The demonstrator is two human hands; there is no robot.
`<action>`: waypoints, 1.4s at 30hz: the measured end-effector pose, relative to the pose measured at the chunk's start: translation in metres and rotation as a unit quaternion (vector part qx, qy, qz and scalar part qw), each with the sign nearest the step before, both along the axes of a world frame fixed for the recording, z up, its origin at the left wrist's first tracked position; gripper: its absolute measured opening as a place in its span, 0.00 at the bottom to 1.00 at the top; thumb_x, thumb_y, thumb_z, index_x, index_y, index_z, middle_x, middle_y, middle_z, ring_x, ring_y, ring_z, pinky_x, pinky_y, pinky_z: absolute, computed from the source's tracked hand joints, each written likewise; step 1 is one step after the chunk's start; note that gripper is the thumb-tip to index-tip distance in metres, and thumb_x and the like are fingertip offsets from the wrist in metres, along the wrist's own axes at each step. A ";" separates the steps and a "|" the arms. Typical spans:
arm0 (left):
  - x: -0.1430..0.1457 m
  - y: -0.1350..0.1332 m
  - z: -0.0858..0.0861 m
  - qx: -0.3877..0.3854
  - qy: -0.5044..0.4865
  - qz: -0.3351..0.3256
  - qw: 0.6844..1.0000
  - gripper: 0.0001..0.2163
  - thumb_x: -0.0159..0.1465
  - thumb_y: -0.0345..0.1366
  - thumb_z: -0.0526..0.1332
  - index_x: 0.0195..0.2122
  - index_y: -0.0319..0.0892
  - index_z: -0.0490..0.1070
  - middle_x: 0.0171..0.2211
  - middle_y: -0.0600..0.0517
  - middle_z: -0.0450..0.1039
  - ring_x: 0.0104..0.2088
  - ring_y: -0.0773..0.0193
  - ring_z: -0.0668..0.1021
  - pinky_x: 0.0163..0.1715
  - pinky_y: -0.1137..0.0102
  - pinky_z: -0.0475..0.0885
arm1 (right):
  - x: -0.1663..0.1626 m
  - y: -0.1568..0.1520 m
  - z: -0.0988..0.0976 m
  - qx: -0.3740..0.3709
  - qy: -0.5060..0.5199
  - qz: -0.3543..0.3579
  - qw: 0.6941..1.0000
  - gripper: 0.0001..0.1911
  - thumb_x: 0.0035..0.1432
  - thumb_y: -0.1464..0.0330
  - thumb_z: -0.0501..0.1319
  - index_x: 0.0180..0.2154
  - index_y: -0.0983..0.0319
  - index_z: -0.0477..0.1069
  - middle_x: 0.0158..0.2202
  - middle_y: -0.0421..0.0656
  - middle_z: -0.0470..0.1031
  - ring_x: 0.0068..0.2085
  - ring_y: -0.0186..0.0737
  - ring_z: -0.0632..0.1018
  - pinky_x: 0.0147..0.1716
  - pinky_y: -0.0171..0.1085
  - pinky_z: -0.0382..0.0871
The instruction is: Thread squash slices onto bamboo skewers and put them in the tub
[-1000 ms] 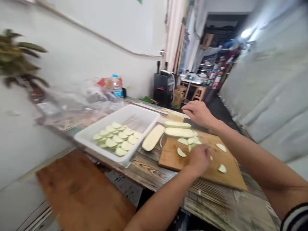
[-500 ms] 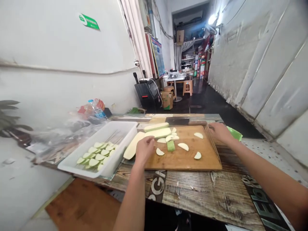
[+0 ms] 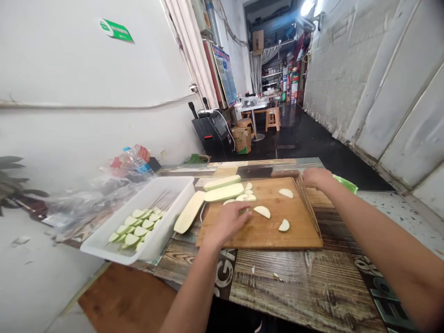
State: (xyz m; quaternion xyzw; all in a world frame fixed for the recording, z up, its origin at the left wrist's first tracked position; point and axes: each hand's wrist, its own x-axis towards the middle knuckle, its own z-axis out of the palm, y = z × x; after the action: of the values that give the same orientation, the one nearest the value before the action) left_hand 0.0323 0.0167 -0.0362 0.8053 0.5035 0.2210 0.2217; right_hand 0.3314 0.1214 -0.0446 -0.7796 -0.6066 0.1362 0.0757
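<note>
My left hand [image 3: 231, 221] is over the wooden cutting board [image 3: 260, 238], its fingers and thumb curled round a green-skinned zucchini piece that they mostly hide. At the board's far right corner, my right hand [image 3: 316, 177] is closed at the ends of thin bamboo skewers [image 3: 308, 206] lying along the board's edge. How many it grips is hidden. Pale half-round zucchini slices [image 3: 262, 212] lie scattered on the board. Long cut zucchini halves [image 3: 224, 192] rest at its far left, and another zucchini half [image 3: 189, 212] lies beside the white tub.
A white plastic tub [image 3: 88, 247] at left holds skewered zucchini slices [image 3: 133, 231]. Plastic bags [image 3: 83, 203] and a water bottle [image 3: 137, 162] lie behind it. A brown handle [image 3: 285, 173] is beyond the board. Something bright green [image 3: 346, 183] sits past my right hand.
My left hand has moved right, from beside the zucchini halves to the green piece on the board, covering it and a nearby slice. My right hand stays by the skewers, more closed. The view shifts slightly.
</note>
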 end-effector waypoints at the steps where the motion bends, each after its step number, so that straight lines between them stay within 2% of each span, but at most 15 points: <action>1: 0.006 0.003 0.001 0.006 0.010 -0.018 1.000 0.12 0.58 0.36 0.56 0.42 0.46 0.73 0.43 0.52 0.74 0.43 0.60 0.73 0.45 0.69 0.65 | -0.001 -0.005 -0.002 -0.013 0.004 0.002 1.000 0.05 0.42 0.71 0.64 0.25 0.67 0.74 0.33 0.58 0.76 0.44 0.58 0.74 0.41 0.48 0.66; 4: 0.022 0.013 0.002 0.016 0.052 -0.073 0.996 0.13 0.58 0.34 0.55 0.43 0.45 0.73 0.44 0.51 0.73 0.45 0.60 0.72 0.46 0.70 0.63 | -0.006 -0.016 -0.010 -0.035 0.026 0.005 0.999 0.05 0.43 0.71 0.64 0.23 0.67 0.74 0.29 0.58 0.76 0.42 0.56 0.75 0.39 0.45 0.67; 7: 0.034 0.021 0.002 0.011 0.129 -0.103 0.986 0.13 0.55 0.31 0.57 0.42 0.44 0.73 0.43 0.50 0.72 0.45 0.59 0.71 0.46 0.69 0.62 | -0.006 -0.020 -0.021 -0.050 0.068 -0.010 0.996 0.05 0.45 0.72 0.63 0.22 0.67 0.73 0.23 0.55 0.75 0.35 0.51 0.78 0.33 0.42 0.69; 12: 0.044 0.022 0.006 0.010 0.246 -0.103 0.964 0.11 0.52 0.33 0.61 0.38 0.43 0.71 0.41 0.47 0.71 0.47 0.54 0.69 0.46 0.64 0.60 | 0.006 -0.030 -0.032 -0.054 0.171 -0.043 0.983 0.13 0.49 0.71 0.60 0.16 0.65 0.68 0.14 0.47 0.70 0.18 0.40 0.74 0.19 0.36 0.67; 15: 0.044 0.021 0.008 0.013 0.258 -0.089 0.962 0.09 0.52 0.34 0.61 0.35 0.41 0.69 0.39 0.47 0.70 0.44 0.54 0.70 0.43 0.63 0.60 | 0.009 -0.039 -0.033 -0.035 0.233 -0.068 0.969 0.15 0.51 0.69 0.60 0.15 0.63 0.65 0.12 0.43 0.68 0.13 0.35 0.70 0.14 0.33 0.64; 21: 0.043 0.026 0.000 0.019 0.144 -0.117 0.983 0.04 0.54 0.35 0.59 0.31 0.41 0.68 0.31 0.51 0.72 0.32 0.62 0.72 0.33 0.70 0.64 | 0.011 -0.056 -0.036 0.006 0.328 -0.111 0.938 0.13 0.51 0.72 0.59 0.18 0.64 0.63 0.11 0.39 0.66 0.12 0.31 0.69 0.11 0.28 0.62; 24: 0.047 0.030 -0.007 0.017 0.008 -0.065 0.998 0.07 0.55 0.36 0.58 0.34 0.42 0.70 0.33 0.50 0.73 0.34 0.62 0.73 0.35 0.70 0.66 | 0.013 -0.063 -0.039 0.016 0.357 -0.121 0.926 0.10 0.52 0.73 0.57 0.19 0.64 0.63 0.13 0.39 0.67 0.14 0.30 0.69 0.12 0.28 0.63; 26: 0.050 0.032 -0.012 -0.011 -0.101 -0.023 0.995 0.09 0.55 0.36 0.59 0.37 0.42 0.70 0.34 0.50 0.74 0.34 0.63 0.74 0.36 0.70 0.67 | 0.013 -0.067 -0.040 0.022 0.373 -0.125 0.919 0.10 0.51 0.74 0.55 0.20 0.64 0.62 0.14 0.39 0.67 0.14 0.29 0.69 0.13 0.27 0.63; 29: 0.054 0.034 -0.021 -0.079 -0.257 0.005 0.963 0.12 0.55 0.37 0.59 0.40 0.41 0.70 0.31 0.50 0.75 0.28 0.66 0.74 0.31 0.72 0.68 | 0.012 -0.073 -0.043 0.037 0.388 -0.129 0.912 0.10 0.51 0.74 0.53 0.19 0.64 0.61 0.14 0.39 0.66 0.15 0.28 0.69 0.14 0.26 0.62; 33: 0.055 0.035 -0.027 -0.125 -0.415 0.031 0.901 0.13 0.52 0.36 0.62 0.39 0.38 0.70 0.27 0.52 0.74 0.23 0.71 0.71 0.24 0.75 0.66 | 0.011 -0.080 -0.041 0.077 0.392 -0.132 0.907 0.09 0.51 0.74 0.52 0.20 0.63 0.60 0.13 0.37 0.65 0.14 0.28 0.68 0.13 0.26 0.60; 36: 0.052 0.036 -0.026 -0.162 -0.508 0.040 0.845 0.14 0.52 0.35 0.64 0.40 0.37 0.70 0.29 0.51 0.74 0.25 0.72 0.73 0.25 0.77 0.68 | 0.004 -0.091 -0.025 0.124 0.382 -0.122 0.908 0.07 0.54 0.71 0.51 0.24 0.62 0.62 0.14 0.35 0.65 0.12 0.27 0.64 0.11 0.27 0.57; 39: 0.050 0.037 -0.024 -0.231 -0.576 0.028 0.784 0.13 0.53 0.34 0.64 0.40 0.37 0.71 0.35 0.47 0.74 0.31 0.69 0.76 0.31 0.75 0.71 | -0.021 -0.114 -0.001 0.158 0.367 -0.088 0.912 0.07 0.55 0.66 0.51 0.29 0.60 0.66 0.14 0.34 0.64 0.11 0.28 0.62 0.09 0.28 0.53; 42: 0.048 0.036 -0.020 -0.291 -0.620 0.036 0.727 0.10 0.55 0.32 0.63 0.38 0.35 0.70 0.36 0.44 0.74 0.34 0.65 0.77 0.34 0.72 0.73 | -0.062 -0.148 0.013 0.197 0.332 0.013 0.922 0.08 0.53 0.64 0.55 0.31 0.57 0.72 0.19 0.38 0.73 0.18 0.35 0.72 0.17 0.32 0.65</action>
State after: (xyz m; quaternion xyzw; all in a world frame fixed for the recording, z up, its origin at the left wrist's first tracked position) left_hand 0.0806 0.0531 -0.0562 0.3657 0.3223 0.5216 0.7002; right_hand 0.2691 -0.0268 -0.0311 -0.6507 -0.5715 0.2659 0.4234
